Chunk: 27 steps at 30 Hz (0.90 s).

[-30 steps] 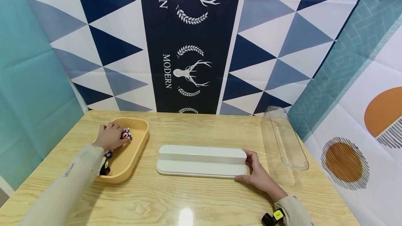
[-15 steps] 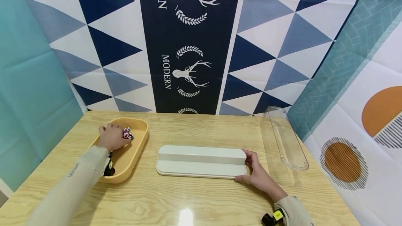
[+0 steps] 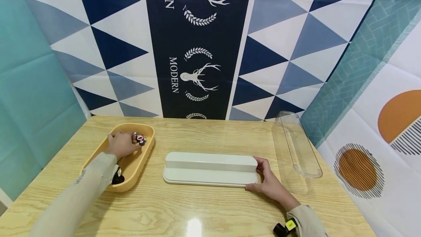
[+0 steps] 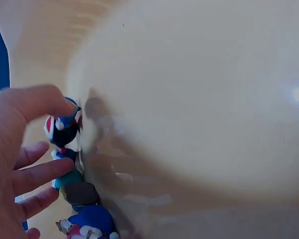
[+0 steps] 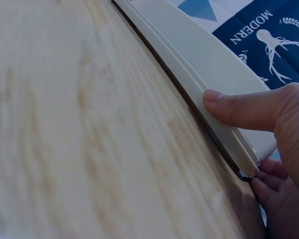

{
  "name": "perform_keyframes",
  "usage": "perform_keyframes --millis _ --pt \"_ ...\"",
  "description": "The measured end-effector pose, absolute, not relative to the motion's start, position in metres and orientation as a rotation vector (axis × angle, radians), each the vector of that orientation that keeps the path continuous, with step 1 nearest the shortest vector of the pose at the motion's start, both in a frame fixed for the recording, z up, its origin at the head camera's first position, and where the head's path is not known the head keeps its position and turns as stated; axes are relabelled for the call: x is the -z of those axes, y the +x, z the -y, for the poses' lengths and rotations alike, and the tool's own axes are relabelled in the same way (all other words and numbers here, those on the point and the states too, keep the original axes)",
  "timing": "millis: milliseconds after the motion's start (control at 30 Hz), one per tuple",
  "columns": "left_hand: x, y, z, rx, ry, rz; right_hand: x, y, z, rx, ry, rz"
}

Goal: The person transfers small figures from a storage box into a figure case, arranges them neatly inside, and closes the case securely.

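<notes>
Inside the yellow bin (image 3: 149, 153), at the table's left, my left hand (image 3: 122, 145) pinches a small figurine (image 3: 140, 139) with red, white and dark parts. In the left wrist view, the thumb meets the blue top of the figurine (image 4: 64, 130) and the other fingers are spread below it. More figurines (image 4: 92, 219), blue, teal and dark, line up along the bin's side. My right hand (image 3: 271, 184) holds the right end of a long white two-step stand (image 3: 210, 169) on the table. In the right wrist view, the thumb lies on the stand's lower step (image 5: 224, 122).
A clear plastic cover (image 3: 300, 145) lies at the right of the wooden table (image 3: 148, 211). Behind the table hangs a patterned cloth (image 3: 197, 46), with more cloth at both sides. Black wrist cameras sit at both sleeves.
My left hand has shifted right and slightly back within the bin, and the figurine at its fingertips has moved along with it. The right hand and the white stand have stayed in place.
</notes>
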State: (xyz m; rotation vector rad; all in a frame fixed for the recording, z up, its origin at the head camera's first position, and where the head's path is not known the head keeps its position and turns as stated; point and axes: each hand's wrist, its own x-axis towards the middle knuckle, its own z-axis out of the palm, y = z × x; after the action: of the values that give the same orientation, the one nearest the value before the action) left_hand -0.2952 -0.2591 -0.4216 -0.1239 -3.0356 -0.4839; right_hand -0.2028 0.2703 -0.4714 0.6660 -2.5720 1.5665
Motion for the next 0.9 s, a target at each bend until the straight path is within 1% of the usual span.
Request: perform_keyframes --millis 133,400,900 --pt "0.426 -0.297 0.255 0.516 -0.093 2.983 0.472 -0.204 -0.272 -1.563 0.662 2.579" --pt "0.431 -0.306 0.244 0.414 -0.101 3.043 0.471 -0.203 -0.273 -1.579 0.652 2.587" --pt "0.43 -0.307 0.24 0.438 -0.263 2.895 0.473 -0.204 -0.274 -1.562 0.678 2.568"
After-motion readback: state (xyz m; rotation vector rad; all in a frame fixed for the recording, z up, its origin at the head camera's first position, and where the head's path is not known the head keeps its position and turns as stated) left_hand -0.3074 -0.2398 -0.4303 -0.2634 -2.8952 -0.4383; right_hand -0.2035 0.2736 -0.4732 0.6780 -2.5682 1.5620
